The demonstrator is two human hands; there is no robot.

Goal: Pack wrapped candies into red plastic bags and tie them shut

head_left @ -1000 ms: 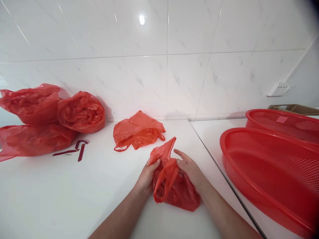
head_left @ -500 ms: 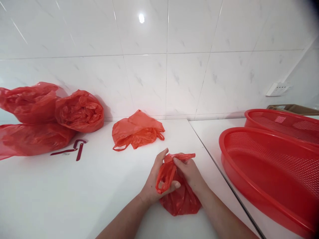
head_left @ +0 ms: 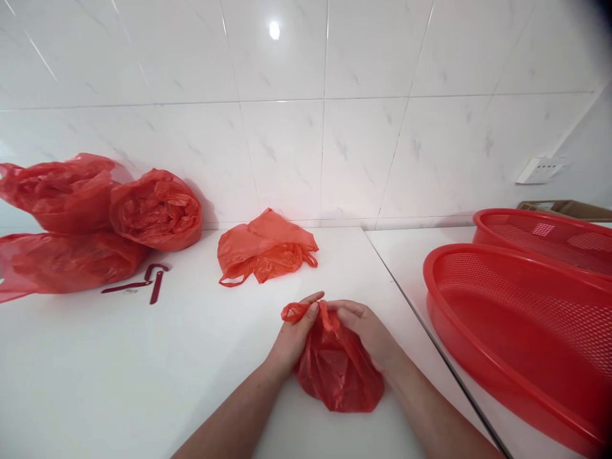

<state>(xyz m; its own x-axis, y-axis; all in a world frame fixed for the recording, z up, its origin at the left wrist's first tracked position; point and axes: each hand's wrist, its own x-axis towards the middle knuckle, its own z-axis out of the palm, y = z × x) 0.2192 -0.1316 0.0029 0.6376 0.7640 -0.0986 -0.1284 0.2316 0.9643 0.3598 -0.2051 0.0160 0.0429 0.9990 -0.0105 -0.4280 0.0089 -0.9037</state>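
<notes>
A small red plastic bag (head_left: 338, 373) lies bunched on the white counter (head_left: 143, 370) between my hands. My left hand (head_left: 294, 335) pinches one of its handles, which sticks out to the left at the top. My right hand (head_left: 366, 328) is closed on the other side of the bag's top, fingers pointing left toward my left hand. The two hands almost touch above the bag. The bag's lower part bulges toward me.
Another flattened red bag (head_left: 265, 247) lies farther back by the tiled wall. Three stuffed red bags (head_left: 95, 223) sit at the left with red strips (head_left: 143, 284) beside them. Two red perforated baskets (head_left: 521, 319) stand at the right. A wall socket (head_left: 538, 170) is above them.
The loose upright handle of the bag has been pulled down and gathered. My hands moved closer together at the bag's top, and the bag is now a tighter bundle.
</notes>
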